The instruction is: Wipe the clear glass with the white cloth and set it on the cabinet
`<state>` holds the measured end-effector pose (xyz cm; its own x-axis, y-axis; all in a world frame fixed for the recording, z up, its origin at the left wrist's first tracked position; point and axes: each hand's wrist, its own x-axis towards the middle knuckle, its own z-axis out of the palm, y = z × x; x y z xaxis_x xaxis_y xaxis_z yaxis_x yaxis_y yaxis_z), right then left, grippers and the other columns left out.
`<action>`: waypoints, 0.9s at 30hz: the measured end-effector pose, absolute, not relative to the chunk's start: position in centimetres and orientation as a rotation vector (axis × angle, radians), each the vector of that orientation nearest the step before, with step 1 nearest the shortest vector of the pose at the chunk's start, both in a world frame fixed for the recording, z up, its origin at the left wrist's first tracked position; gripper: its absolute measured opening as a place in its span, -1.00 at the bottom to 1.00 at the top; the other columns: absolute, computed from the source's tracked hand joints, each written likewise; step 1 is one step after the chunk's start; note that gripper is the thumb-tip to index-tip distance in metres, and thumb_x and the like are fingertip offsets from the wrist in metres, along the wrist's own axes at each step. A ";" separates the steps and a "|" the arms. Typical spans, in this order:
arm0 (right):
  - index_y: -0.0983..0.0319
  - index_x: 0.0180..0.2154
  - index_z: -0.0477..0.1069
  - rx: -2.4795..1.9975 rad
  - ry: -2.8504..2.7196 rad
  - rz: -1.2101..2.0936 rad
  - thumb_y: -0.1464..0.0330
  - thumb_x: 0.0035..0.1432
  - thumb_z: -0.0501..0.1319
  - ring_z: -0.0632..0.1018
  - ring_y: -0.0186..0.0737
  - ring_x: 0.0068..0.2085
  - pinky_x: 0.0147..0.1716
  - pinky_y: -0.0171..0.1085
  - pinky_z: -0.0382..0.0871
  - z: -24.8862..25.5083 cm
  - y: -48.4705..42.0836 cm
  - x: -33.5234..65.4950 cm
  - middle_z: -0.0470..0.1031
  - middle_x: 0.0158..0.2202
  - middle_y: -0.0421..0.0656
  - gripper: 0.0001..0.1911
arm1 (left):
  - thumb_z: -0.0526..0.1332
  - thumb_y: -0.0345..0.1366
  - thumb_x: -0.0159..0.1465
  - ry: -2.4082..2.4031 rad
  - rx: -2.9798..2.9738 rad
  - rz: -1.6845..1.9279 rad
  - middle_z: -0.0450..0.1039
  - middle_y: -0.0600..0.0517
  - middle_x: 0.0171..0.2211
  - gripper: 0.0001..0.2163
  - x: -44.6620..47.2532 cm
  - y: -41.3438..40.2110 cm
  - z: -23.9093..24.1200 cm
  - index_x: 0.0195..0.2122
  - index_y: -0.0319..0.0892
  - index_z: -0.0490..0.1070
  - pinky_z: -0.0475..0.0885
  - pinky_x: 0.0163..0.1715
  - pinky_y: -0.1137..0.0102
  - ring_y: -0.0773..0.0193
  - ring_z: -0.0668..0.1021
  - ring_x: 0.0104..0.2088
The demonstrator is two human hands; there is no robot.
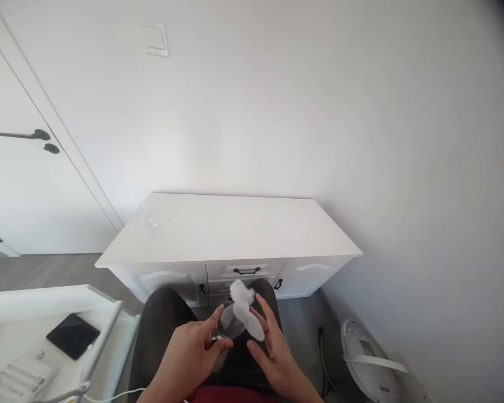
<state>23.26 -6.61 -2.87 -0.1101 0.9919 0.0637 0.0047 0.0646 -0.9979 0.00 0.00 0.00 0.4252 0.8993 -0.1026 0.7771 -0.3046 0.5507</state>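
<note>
My left hand [193, 347] is closed around a clear glass [232, 323], held low over my lap in the head view. Its rim faces toward my right hand, and fingers cover part of it. A crumpled white tissue [246, 308] is in my right hand [273, 350], pinched between the thumb and fingers. The tissue's lower part overlaps the glass's edge; whether it goes inside I cannot tell. Several clear glass pieces [152, 223], faint against the white, stand at the left end of the cabinet top.
A white cabinet [243, 226] with dark handles stands against the wall ahead. To the left are a white cart [59, 296] carrying a black flat object [73, 336], and a door [37, 184]. A round white appliance [372, 364] is on the floor at right.
</note>
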 end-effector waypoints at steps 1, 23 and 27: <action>0.05 0.52 -0.18 -1.101 -1.390 1.290 0.21 0.41 0.22 0.31 0.02 0.42 0.37 0.05 0.13 -2.6 -6.5 23.7 0.33 0.39 0.05 -0.16 | 0.31 -0.03 0.31 1.371 2.204 0.264 0.67 -0.01 -0.41 -0.42 -0.2 0.2 0.5 0.34 0.00 0.41 0.35 -0.34 0.29 0.02 0.65 -0.37; 0.15 -0.14 0.44 -1.230 -0.763 0.869 0.15 0.12 0.46 0.56 -0.20 -0.32 -0.32 -0.33 0.44 -3.4 -3.4 25.5 0.58 -0.33 -0.25 -0.63 | 0.34 0.15 0.24 0.943 1.475 0.693 0.34 0.12 -0.54 -0.40 1.7 0.9 -0.3 0.07 -0.29 0.61 0.25 -0.47 0.45 0.32 0.30 -0.50; 0.20 0.05 0.44 -1.181 -0.182 0.777 0.01 0.03 0.49 0.61 -0.03 0.00 -0.16 -0.24 0.53 -2.9 -0.4 24.9 0.62 -0.02 -0.08 -0.35 | 0.27 0.01 0.35 1.072 1.563 0.927 0.47 0.07 -0.48 -0.55 3.4 2.4 -0.6 0.10 -0.21 0.58 0.39 -0.32 0.40 0.20 0.49 -0.40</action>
